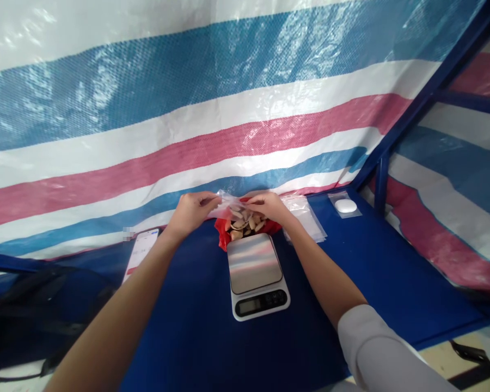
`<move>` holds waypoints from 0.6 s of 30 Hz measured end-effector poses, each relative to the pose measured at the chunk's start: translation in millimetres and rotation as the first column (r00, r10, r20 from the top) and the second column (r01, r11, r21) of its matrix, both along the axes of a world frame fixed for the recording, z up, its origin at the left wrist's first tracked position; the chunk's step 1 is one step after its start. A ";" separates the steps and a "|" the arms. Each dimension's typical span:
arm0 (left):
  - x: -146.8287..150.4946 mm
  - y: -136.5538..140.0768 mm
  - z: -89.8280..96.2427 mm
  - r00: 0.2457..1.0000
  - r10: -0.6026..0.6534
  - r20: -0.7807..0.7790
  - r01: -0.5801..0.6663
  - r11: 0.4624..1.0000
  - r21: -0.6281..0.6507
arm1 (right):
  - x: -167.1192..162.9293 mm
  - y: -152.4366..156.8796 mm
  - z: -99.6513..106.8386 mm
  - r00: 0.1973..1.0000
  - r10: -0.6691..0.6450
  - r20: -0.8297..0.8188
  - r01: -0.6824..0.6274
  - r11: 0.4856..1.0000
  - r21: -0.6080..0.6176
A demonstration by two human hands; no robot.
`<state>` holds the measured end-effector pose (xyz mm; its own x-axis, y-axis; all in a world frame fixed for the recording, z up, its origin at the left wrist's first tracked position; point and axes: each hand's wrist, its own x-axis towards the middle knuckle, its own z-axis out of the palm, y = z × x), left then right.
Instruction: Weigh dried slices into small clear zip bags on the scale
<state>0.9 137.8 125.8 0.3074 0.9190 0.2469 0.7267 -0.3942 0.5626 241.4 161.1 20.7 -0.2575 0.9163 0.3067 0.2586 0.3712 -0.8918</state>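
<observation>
The left arm (pixel 133 305) reaches forward and inward from the lower left, bare as far as it shows. The right arm (pixel 324 269) comes in from the lower right, its forearm bare up to a pale sleeve (pixel 371 332) near the elbow. The left hand (pixel 191 213) and right hand (pixel 270 207) face each other at about one level, apart but near, each with thumb and forefinger drawn together in a pinch, fingertips pointing inward.

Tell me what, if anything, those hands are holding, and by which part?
A clear plastic bag, pinched at opposite sides by the left hand and the right hand.
</observation>
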 end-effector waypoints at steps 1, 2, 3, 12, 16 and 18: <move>-0.5 0.3 -0.8 1.000 0.009 -0.003 -0.009 1.000 0.008 | 1.6 0.1 0.0 1.000 -0.008 -0.008 0.008 1.000 -0.005; -0.9 0.4 -1.5 1.000 0.014 -0.003 -0.014 1.000 0.012 | 2.9 0.2 0.1 1.000 -0.016 -0.015 0.016 1.000 -0.015; -1.0 0.5 -2.1 1.000 0.013 -0.001 -0.013 1.000 0.011 | 3.5 0.2 0.0 1.000 -0.018 -0.020 0.018 0.999 -0.033; 0.1 1.6 -4.3 0.999 -0.014 0.034 0.013 0.999 0.030 | -4.7 -0.7 -4.0 1.000 -0.005 -0.027 0.002 0.996 -0.087; -6.1 1.3 -6.6 0.999 0.015 0.044 -0.017 0.999 0.052 | -2.6 -2.7 0.5 0.999 -0.034 -0.006 0.033 0.996 -0.077; -9.6 0.7 -7.9 0.999 0.033 0.020 -0.034 0.998 0.057 | -1.0 -3.7 2.8 1.000 -0.021 -0.023 0.019 0.994 -0.104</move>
<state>-8.7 138.4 117.8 0.2713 0.9129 0.3049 0.7297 -0.4017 0.5534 240.5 157.4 23.4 -0.2326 0.9484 0.2152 0.2426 0.2709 -0.9315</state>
